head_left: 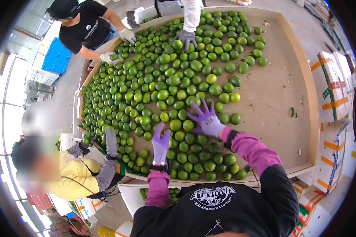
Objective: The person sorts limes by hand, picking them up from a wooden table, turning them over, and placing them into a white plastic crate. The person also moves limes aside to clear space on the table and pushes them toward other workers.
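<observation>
Many green limes (174, 80) lie spread over a large wooden-rimmed table (304, 91). My left hand (160, 146), in a purple glove, reaches in over the limes near the front edge. Its thumb and fingers are apart, with no lime between them. To its right, my right hand (207, 120), also gloved in purple, rests palm down on the limes with its fingers spread. Limes lie on both sides of my left hand and around the fingertips of my right hand. Neither hand is closed on a lime.
A person in yellow (77, 173) works at the left edge. A person in black (89, 29) and a gloved co-worker's hand (186, 38) are at the far side. White boxes (330, 152) stand stacked at the right. A crate of limes (172, 194) sits below the near edge.
</observation>
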A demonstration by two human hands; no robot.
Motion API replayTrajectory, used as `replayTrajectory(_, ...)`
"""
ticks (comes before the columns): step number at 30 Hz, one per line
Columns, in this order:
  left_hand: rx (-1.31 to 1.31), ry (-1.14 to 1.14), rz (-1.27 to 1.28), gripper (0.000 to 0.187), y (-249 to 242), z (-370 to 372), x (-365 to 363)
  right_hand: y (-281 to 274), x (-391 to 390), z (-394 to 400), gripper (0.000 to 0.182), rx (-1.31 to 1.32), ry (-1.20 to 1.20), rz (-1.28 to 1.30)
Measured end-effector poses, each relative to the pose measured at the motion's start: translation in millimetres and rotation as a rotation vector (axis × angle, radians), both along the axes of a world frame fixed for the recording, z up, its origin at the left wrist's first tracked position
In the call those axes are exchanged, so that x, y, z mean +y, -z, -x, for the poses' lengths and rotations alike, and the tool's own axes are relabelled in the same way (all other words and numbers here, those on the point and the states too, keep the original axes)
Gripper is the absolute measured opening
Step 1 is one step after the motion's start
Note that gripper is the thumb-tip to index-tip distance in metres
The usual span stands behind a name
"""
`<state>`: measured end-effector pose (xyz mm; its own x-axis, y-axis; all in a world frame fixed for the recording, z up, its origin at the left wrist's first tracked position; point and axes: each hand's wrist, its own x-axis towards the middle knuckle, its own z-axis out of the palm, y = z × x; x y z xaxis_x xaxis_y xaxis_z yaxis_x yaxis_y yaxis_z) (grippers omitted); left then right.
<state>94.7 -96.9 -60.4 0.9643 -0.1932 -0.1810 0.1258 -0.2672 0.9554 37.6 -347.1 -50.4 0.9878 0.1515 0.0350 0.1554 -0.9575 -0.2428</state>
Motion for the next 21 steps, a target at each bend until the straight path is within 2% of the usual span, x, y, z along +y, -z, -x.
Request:
replayTrajectory(1, 0.074, -0.041, 0.089, 0.040, 6, 16, 15, 4, -2, -21, 0.093, -0.027, -0.056, 0.018)
replayTrajectory(3, 0.292, -0.143, 0.128, 0.037, -16, 50, 47, 3, -10, -58, 0.090, -0.016, -0.036, 0.093)
replayTrajectory(4, -0.328, 0.281, -0.372, 0.041, -36, 70, 64, 16, -20, -82, 0.088, -0.066, -0.002, 0.145)
replayTrajectory(5, -0.400, 0.335, -0.475, 0.034, -44, 86, 83, 0, -26, -98, 0.083, 0.016, 0.038, 0.165)
replayTrajectory(7, 0.397, -0.109, 0.289, 0.039, -27, 124, 129, -12, -42, -136, 0.079, 0.112, 0.219, -0.125)
replayTrajectory(8, 0.390, -0.124, 0.292, 0.039, -24, 139, 142, 2, -50, -157, 0.078, 0.078, 0.348, -0.174)
replayTrajectory(10, 0.778, -0.348, 0.420, 0.044, -21, 160, 161, -9, -62, -174, 0.077, -0.095, 0.356, -0.215)
replayTrajectory(11, 0.773, -0.355, 0.426, 0.044, -12, 170, 171, -13, -60, -182, 0.077, -0.126, 0.359, -0.172)
replayTrajectory(13, 0.772, -0.427, 0.757, 0.042, 5, 176, 178, -15, -54, -199, 0.078, -0.179, 0.344, -0.161)
replayTrajectory(14, 0.767, -0.428, 0.766, 0.042, 13, 175, 184, -14, -46, -206, 0.078, -0.184, 0.336, -0.157)
replayTrajectory(16, 0.897, -0.478, 0.781, 0.042, 8, 168, 182, -12, -18, -215, 0.077, 0.094, 0.364, -0.069)
replayTrajectory(17, 0.934, -0.477, 0.828, 0.040, 12, 167, 185, -6, 0, -215, 0.071, 0.220, 0.219, 0.079)
replayTrajectory(18, 0.931, -0.484, 0.832, 0.040, 10, 164, 182, 11, 25, -204, 0.065, 0.136, 0.150, 0.209)
replayTrajectory(20, 0.957, -0.549, 0.702, 0.038, -3, 162, 177, 21, 44, -182, 0.059, 0.106, 0.079, 0.043)
replayTrajectory(21, 0.965, -0.529, 0.722, 0.037, -2, 162, 179, 22, 48, -166, 0.060, 0.136, -0.014, 0.062)
